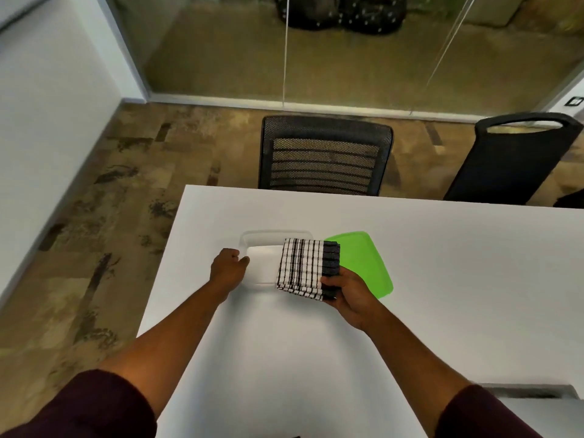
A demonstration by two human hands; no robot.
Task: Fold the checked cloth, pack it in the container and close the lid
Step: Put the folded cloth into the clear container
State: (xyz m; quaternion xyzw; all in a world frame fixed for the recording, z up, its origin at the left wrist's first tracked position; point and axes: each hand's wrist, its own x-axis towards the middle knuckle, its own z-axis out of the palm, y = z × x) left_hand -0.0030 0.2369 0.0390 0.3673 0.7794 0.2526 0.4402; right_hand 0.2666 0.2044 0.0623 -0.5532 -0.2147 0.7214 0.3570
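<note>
The checked cloth [306, 267], black and white, is folded into a thick rectangle. My right hand [349, 295] grips its near right corner and holds it over the right half of the clear container [252, 239]. My left hand [228, 267] rests closed against the container's left rim, thumb and fingers touching it. The container stands open on the white table [442, 279]. Its green lid [363, 260] lies flat on the table just right of the container, partly hidden by the cloth and my right hand.
A black mesh office chair [325, 156] stands at the table's far edge, and a second dark chair [518, 156] is at the far right. The table's left edge runs close to the container. A glass wall lies beyond.
</note>
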